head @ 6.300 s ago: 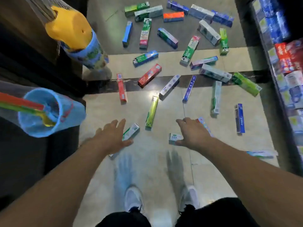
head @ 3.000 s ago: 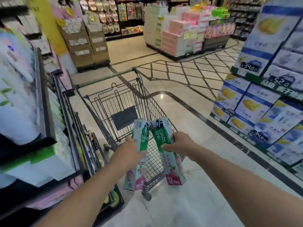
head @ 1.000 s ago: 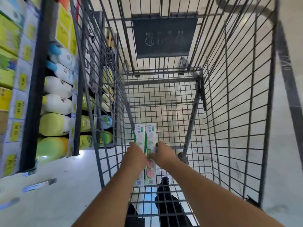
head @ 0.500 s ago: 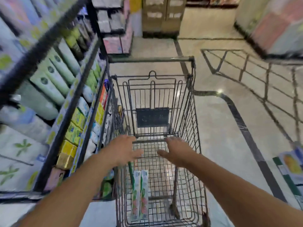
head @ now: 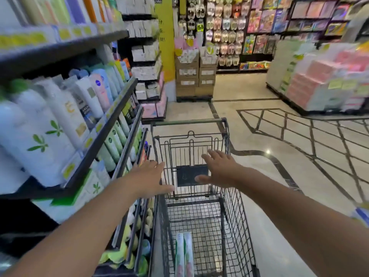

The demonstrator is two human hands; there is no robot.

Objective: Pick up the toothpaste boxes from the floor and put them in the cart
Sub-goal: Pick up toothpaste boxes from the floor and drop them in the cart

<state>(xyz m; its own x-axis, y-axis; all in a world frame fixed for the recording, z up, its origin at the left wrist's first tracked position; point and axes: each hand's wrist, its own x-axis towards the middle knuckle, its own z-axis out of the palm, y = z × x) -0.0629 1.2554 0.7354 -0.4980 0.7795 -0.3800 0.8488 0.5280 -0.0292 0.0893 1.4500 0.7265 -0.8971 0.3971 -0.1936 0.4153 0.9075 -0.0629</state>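
Note:
A black wire shopping cart (head: 189,122) stands in front of me, its green handle bar at the far end. Two white-and-green toothpaste boxes (head: 184,253) lie side by side on the cart's wire floor, near its left wall. My left hand (head: 148,177) hovers open over the cart's left rim, fingers spread, holding nothing. My right hand (head: 218,169) is open too, raised over the middle of the basket in front of the dark plate on the far wall. Neither hand touches the boxes. The boxes on the floor are out of view.
Shelves (head: 103,126) packed with bottles and tubes run close along the cart's left side. To the right lies pale tiled floor (head: 279,176) with dark lines. A pallet of pink and white packs (head: 323,84) stands at the right, stacked cartons (head: 195,78) straight ahead.
Both hands let go of the two toothpaste boxes, which now lie in the cart. My hands have risen above the basket and my view has lifted toward the aisle.

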